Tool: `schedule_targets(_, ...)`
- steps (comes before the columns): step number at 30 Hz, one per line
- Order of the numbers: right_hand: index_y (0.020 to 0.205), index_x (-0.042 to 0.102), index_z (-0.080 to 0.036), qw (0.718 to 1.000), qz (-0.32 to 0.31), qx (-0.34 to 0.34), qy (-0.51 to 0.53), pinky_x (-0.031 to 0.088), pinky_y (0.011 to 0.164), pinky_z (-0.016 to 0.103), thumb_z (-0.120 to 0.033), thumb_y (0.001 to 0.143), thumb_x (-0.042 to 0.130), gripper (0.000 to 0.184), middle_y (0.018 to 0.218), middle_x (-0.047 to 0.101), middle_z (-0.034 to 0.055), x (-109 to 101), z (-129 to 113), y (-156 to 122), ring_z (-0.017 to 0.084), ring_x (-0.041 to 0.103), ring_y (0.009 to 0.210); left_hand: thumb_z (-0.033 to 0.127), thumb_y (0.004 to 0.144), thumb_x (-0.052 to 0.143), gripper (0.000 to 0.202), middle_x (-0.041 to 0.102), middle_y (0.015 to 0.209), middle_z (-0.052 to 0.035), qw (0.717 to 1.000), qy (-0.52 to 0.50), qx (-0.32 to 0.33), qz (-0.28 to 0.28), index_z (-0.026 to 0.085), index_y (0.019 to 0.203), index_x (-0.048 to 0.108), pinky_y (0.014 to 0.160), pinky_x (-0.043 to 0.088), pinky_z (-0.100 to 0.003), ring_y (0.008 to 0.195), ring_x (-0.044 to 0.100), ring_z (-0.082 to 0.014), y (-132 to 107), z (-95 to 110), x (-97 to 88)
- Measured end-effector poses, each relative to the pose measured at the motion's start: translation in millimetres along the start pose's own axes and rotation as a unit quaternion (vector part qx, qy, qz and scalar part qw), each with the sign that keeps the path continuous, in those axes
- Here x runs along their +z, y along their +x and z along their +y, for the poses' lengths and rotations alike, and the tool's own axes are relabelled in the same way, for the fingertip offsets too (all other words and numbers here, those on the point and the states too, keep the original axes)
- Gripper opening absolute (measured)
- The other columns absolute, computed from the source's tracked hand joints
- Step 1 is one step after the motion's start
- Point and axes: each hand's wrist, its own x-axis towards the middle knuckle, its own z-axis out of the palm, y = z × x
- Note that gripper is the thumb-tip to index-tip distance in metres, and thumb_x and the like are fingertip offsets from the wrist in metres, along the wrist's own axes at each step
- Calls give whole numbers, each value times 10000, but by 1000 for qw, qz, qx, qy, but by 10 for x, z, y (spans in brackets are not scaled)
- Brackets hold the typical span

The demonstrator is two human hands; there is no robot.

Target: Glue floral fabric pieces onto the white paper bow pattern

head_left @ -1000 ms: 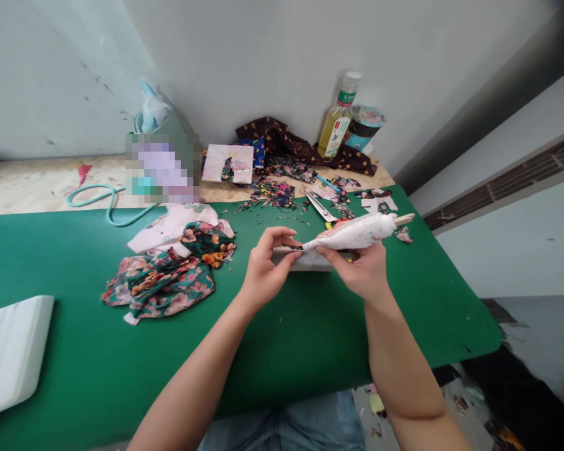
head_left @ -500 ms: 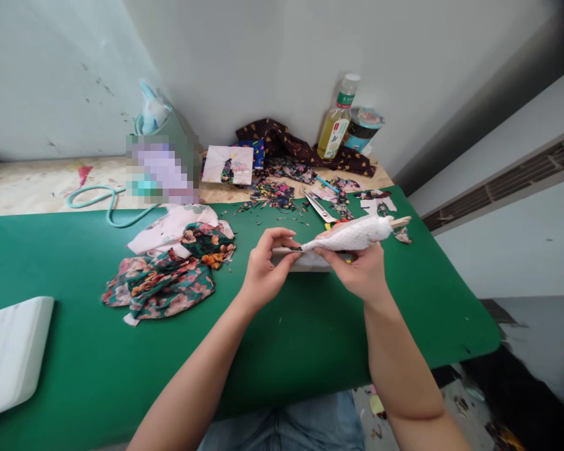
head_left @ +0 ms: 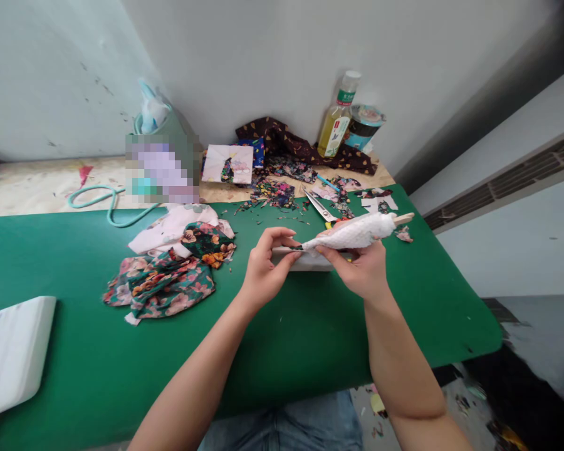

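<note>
My right hand [head_left: 361,269] holds a white cloth-wrapped stick [head_left: 355,233] that points left, its bare wooden end sticking out at the upper right. A small dark scrap sits at its tip. My left hand [head_left: 266,266] is curled, its thumb and fingers pinching the edge of a flat white card [head_left: 305,260] right beside that tip. Both hands hover over the green table [head_left: 310,338], a little right of its middle.
A pile of floral fabric pieces [head_left: 169,275] lies to the left. Scissors [head_left: 320,207], cut scraps and card pieces litter the back. A bottle [head_left: 337,119] and a jar [head_left: 363,127] stand at the wall. A white box [head_left: 9,357] sits at the left edge.
</note>
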Motion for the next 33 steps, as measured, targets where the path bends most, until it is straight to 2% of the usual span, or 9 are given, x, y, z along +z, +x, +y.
schedule_targets(24,890,745,-233,998,-22,-54,-22,586,797,285,-152,766,739,148,906,749,4,-26,8,16,183,718,846,170,833,666,296,683,928,-11,1000,4,7,-2,222,1096,542,813,521,-272,888,673,-140,-8,-11,4)
schedule_targets(33,874,742,-225,999,-17,-31,-10,601,755,291,-181,761,751,122,890,750,17,-20,6,16,194,724,819,156,833,663,296,687,929,-8,1000,3,7,-4,225,1093,539,796,517,-264,874,671,-133,-14,-4,2)
